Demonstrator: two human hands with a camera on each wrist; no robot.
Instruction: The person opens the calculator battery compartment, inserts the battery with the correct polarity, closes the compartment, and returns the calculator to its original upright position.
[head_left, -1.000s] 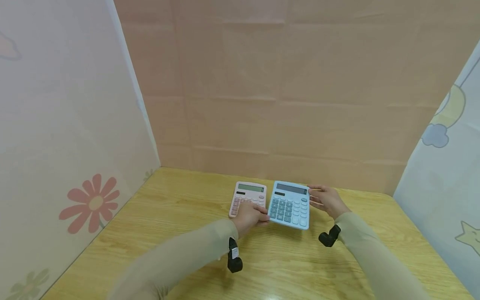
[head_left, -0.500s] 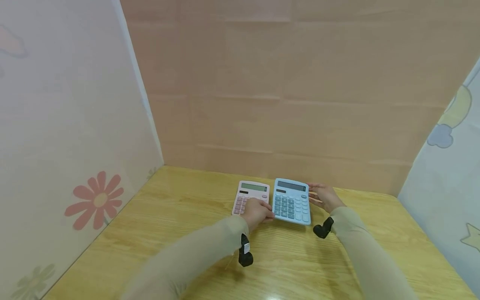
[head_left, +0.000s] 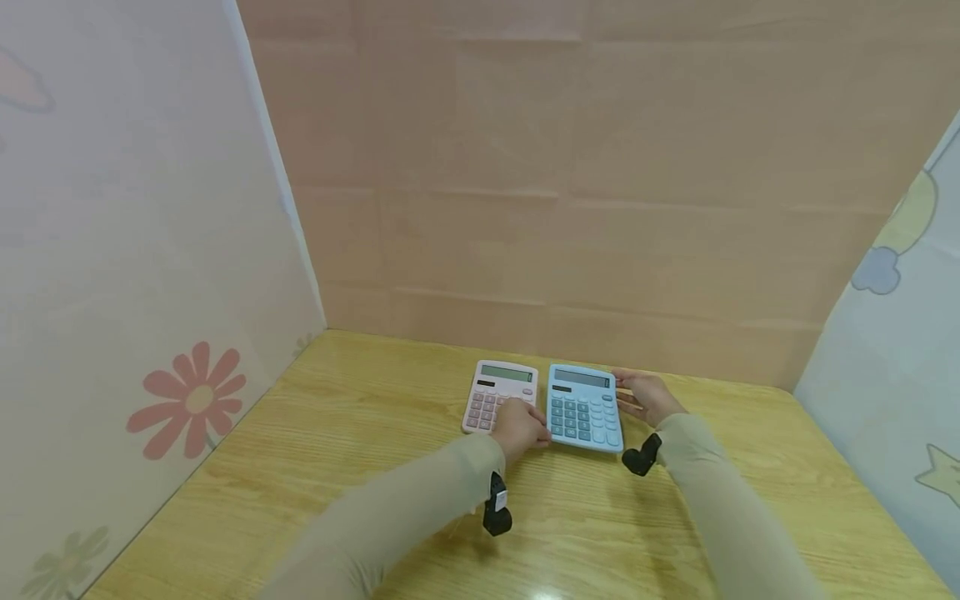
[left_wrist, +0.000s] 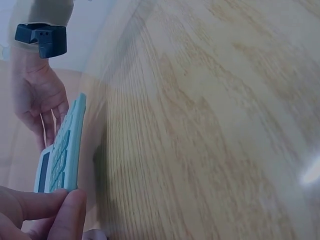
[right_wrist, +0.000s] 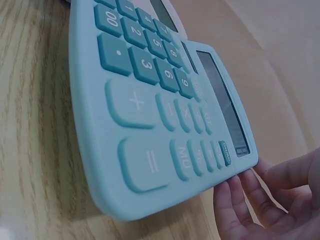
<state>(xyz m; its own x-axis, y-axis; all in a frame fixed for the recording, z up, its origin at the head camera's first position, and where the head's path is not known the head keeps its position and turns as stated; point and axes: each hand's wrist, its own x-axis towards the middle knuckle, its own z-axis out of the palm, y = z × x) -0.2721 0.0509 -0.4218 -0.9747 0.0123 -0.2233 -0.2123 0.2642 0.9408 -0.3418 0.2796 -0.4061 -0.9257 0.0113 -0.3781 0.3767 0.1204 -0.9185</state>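
A light blue calculator (head_left: 581,410) with teal keys lies face up between my hands, just right of a smaller pink calculator (head_left: 501,385). My left hand (head_left: 519,427) pinches the blue one's lower left corner between thumb and finger and covers part of the pink keypad. At the opposite side, my right hand (head_left: 651,398) holds the upper right edge with its fingertips. In the right wrist view those fingers (right_wrist: 257,197) meet the side near the display. Seen from the left wrist, the blue calculator (left_wrist: 67,145) stands slightly over the wood, its shadow beside it.
The wood-grain table (head_left: 405,392) runs back to a creased tan backdrop (head_left: 562,167). A pale wall sheet with a red flower (head_left: 198,400) stands at the left, another with a star (head_left: 941,473) at the right. Black wrist cameras (head_left: 497,506) hang under both sleeves.
Between both hands, the blue calculator has turned a little straighter and come down closer to the table beside the pink one. The pink calculator stays in place; the head view has shifted slightly.
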